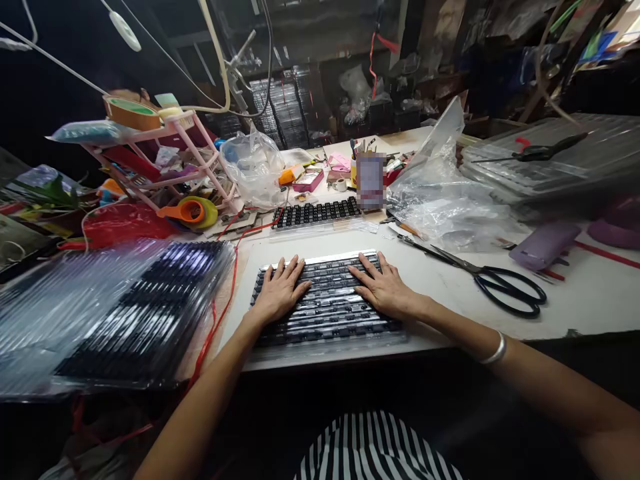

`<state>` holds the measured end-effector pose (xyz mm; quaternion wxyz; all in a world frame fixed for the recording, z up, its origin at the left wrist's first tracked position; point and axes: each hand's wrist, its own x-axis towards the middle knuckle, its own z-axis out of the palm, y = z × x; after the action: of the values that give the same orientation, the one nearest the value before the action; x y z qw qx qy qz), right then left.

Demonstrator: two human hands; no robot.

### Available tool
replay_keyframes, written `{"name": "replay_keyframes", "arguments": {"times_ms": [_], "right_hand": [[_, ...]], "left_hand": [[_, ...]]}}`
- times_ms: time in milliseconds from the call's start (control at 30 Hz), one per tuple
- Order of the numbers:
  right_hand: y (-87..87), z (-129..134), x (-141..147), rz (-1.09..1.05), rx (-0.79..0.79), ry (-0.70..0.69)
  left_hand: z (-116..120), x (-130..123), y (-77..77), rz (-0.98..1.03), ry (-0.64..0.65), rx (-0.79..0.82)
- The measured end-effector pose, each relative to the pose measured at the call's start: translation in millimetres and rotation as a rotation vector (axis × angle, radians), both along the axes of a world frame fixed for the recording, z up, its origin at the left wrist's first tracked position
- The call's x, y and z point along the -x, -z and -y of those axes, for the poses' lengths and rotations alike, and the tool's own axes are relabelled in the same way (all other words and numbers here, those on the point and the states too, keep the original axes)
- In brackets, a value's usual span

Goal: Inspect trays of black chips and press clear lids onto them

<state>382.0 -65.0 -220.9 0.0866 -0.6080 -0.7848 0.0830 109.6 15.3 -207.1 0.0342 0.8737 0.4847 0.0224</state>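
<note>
A clear plastic tray [330, 308] with rows of small black parts lies flat at the front of the white table. My left hand [281, 288] rests on its upper left part, fingers spread and pointing away from me. On the upper right part lies my right hand [385, 287], its fingers also stretched out and apart. Both palms face down, and neither hand grips anything. Behind this tray sits another strip of black parts [320, 212] in clear plastic. Large black-handled scissors [493, 280] lie to the right of my right hand.
Stacked clear trays with black parts [145, 313] stand at the left, beside a red cord [216, 327]. A pink rack [185, 157] holds tape and odds and ends. Crumpled plastic bags [445, 193] lie at the back right, near more stacked trays [560, 160].
</note>
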Motion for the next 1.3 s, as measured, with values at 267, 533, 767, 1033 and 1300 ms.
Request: {"name": "replay_keyframes", "arguments": {"times_ms": [267,533,767,1033,1300], "right_hand": [[-2.3,6.5,-1.9,-0.049,0.008,0.050],[-4.6,7.5,10.1,0.076,-0.060,0.094],[-17.7,-3.5,39.1,0.096,0.099,0.040],[-20.1,-18.8,56.0,0.048,0.095,-0.196],[-21.4,-18.2,53.9,-0.004,0.103,-0.241]], "left_hand": [[5.5,40.0,-13.7,-0.041,0.008,0.162],[25.0,31.0,2.7,-0.030,-0.178,0.058],[32.2,24.5,-3.2,-0.058,-0.198,0.065],[37.6,-2.4,-15.5,-0.099,0.003,0.153],[29.6,0.3,-18.4,-0.121,0.135,0.209]]}}
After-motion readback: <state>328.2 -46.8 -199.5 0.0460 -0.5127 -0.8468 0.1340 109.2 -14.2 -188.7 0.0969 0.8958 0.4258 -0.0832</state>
